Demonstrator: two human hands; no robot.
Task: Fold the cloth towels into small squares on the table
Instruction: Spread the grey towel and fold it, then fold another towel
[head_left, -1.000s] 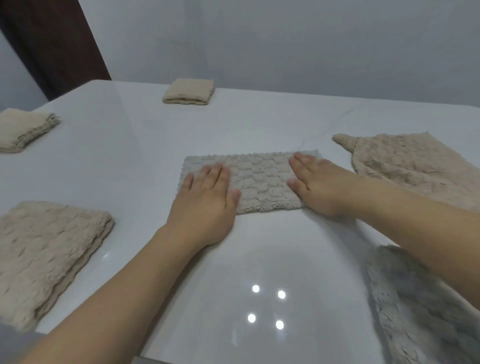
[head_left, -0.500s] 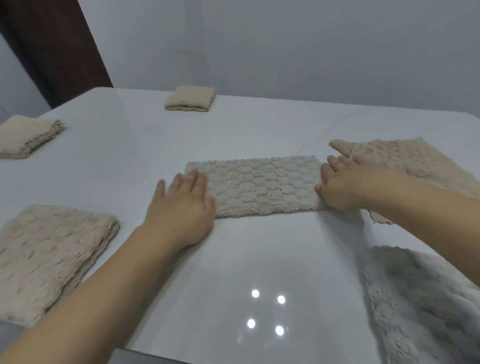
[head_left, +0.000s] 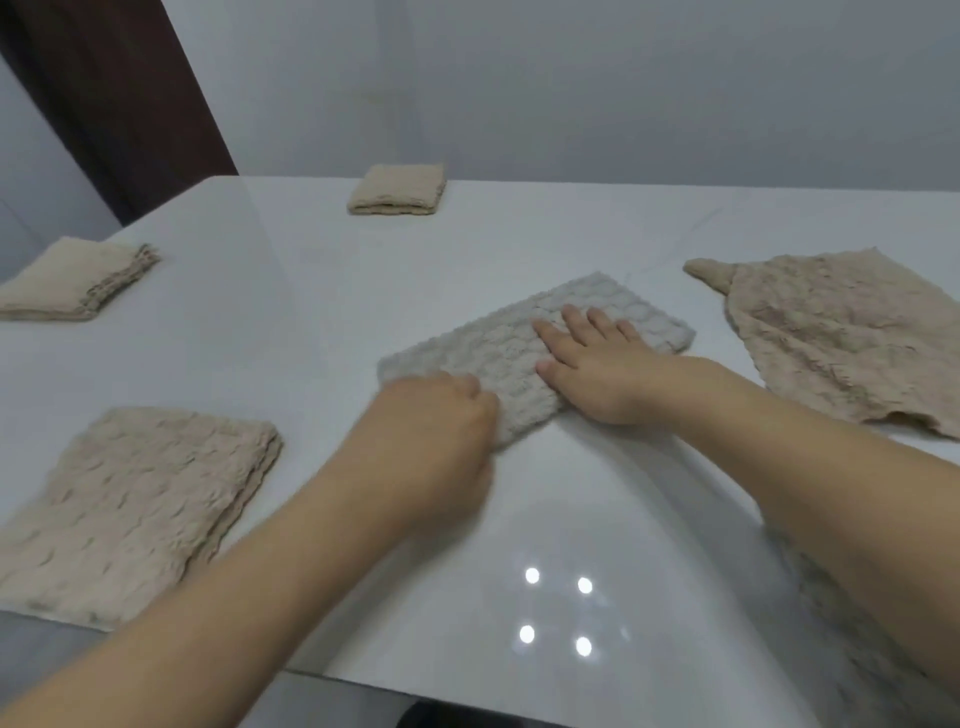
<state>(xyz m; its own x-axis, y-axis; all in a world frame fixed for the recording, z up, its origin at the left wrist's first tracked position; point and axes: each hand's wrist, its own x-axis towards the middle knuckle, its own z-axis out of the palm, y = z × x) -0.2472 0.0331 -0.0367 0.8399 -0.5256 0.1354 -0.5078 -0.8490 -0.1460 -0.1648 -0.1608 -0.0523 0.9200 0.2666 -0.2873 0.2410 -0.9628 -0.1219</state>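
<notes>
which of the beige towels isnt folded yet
The beige towel at the far right: it lies spread in one rumpled layer with a twisted corner. The other three beige ones, near left, far left and far centre, are stacked squares.

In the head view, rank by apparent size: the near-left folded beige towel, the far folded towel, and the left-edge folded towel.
1. near-left folded beige towel
2. left-edge folded towel
3. far folded towel

Nearness to the camera inflates the first; true sizes may match.

A person's left hand (head_left: 441, 415) is curling its fingers over the near-left end of a pale grey towel (head_left: 524, 343) lying as a folded strip on a white table (head_left: 311, 312). The right hand (head_left: 597, 364) is pressing flat on the strip. Beige folded towels are lying around.
</notes>
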